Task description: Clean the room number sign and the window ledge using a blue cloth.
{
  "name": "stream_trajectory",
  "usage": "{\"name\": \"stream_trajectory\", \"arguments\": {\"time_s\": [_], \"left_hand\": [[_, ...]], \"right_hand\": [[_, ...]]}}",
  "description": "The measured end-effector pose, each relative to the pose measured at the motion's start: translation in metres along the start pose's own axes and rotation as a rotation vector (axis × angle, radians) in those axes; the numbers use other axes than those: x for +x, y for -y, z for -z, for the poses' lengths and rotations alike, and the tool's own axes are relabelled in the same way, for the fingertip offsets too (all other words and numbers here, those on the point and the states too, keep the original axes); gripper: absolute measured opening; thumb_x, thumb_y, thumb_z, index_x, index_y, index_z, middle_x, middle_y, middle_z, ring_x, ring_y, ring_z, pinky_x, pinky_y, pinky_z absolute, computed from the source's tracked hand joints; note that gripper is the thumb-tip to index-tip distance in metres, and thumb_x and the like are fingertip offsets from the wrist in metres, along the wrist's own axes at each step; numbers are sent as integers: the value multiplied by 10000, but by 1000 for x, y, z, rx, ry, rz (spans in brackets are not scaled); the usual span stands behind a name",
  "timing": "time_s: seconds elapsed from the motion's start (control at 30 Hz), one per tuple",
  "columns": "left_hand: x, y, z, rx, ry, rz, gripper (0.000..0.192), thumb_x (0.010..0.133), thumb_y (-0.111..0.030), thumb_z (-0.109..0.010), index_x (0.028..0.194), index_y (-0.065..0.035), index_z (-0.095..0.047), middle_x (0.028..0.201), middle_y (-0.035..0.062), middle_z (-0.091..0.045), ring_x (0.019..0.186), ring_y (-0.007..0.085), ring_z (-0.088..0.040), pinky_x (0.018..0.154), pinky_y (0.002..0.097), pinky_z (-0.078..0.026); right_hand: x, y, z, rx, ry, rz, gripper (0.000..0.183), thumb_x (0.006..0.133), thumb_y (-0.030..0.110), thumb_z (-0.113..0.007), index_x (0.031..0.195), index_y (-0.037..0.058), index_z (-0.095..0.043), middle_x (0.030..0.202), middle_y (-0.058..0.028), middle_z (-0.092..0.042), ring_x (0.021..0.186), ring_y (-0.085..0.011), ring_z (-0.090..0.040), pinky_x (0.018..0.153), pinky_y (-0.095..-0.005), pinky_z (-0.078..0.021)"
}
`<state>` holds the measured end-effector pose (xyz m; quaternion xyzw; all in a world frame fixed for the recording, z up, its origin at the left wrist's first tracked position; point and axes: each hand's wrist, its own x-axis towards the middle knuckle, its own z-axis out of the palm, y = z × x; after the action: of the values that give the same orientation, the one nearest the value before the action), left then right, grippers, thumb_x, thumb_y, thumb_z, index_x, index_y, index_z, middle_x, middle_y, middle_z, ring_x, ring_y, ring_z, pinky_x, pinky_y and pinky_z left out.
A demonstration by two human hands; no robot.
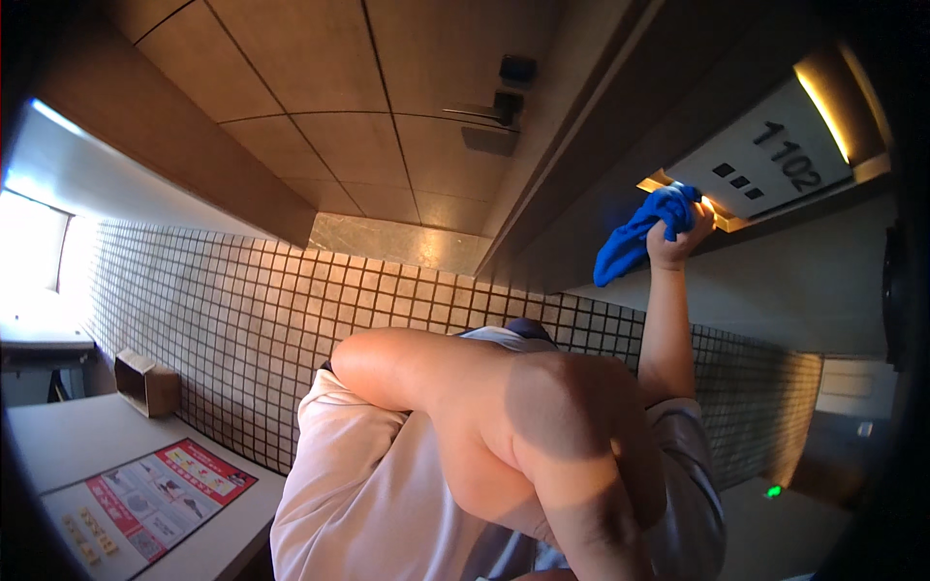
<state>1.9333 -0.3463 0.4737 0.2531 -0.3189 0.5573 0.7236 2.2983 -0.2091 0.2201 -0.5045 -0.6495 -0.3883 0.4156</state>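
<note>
My right hand is raised at the upper right, gripping a bunched blue cloth. The cloth meets the near end of a pale wall sign with dark raised digits and several small dark squares. Yellow light glows from the recess around this sign, and one loose end of the cloth hangs beside the dark wall panel. My left arm is folded across my chest, its forearm running off the bottom edge. The left hand itself is out of view.
A panelled door with a lever handle stands ahead. Small square tiles cover the floor. To the left are an open cardboard box and a white surface bearing a red-and-white poster. A green light shines at right.
</note>
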Motion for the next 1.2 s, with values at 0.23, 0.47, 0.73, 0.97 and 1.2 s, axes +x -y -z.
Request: {"name": "stream_trajectory", "arguments": {"time_s": [0.23,0.47,0.73,0.97,1.2], "left_hand": [[-17,-3,-19,220,-299,15,244,984,-91,-644,813,48,-750,509,128,-569,373,160,-498,541,214,-487],[-7,10,61,348,457,222,301,1060,-129,-522,870,-37,-737,690,139,-658,479,168,-596,428,296,-465],[-48,50,160,1327,115,779,167,973,-154,-716,894,-14,-760,783,85,-733,655,157,-673,609,296,-527],[-41,149,208,1387,-628,870,496,1015,-332,-666,1350,-19,-477,915,70,-701,724,122,-682,578,250,-527],[-44,207,243,1199,-844,838,703,993,-500,-635,1418,-111,-233,1244,162,-569,1032,280,-677,722,457,-622]], "right_hand": [[2,5,-1,20,-28,-12,238,916,199,-660,1111,76,-598,1084,-122,-636,1059,-351,-584,945,-478,-401],[12,7,2,79,-31,-29,308,944,342,-646,1098,78,-611,1094,-113,-643,1069,-362,-588,928,-496,-403],[-10,-11,16,81,162,-28,627,651,179,-654,1255,62,-530,1190,-177,-575,1144,-384,-555,1027,-546,-350],[-12,-14,19,77,155,-26,528,749,280,-676,1242,98,-620,1218,-109,-608,1105,-336,-591,986,-500,-399],[16,-14,48,302,257,-39,481,803,314,-711,1246,137,-647,1266,-68,-608,1146,-281,-608,952,-439,-438]]}}
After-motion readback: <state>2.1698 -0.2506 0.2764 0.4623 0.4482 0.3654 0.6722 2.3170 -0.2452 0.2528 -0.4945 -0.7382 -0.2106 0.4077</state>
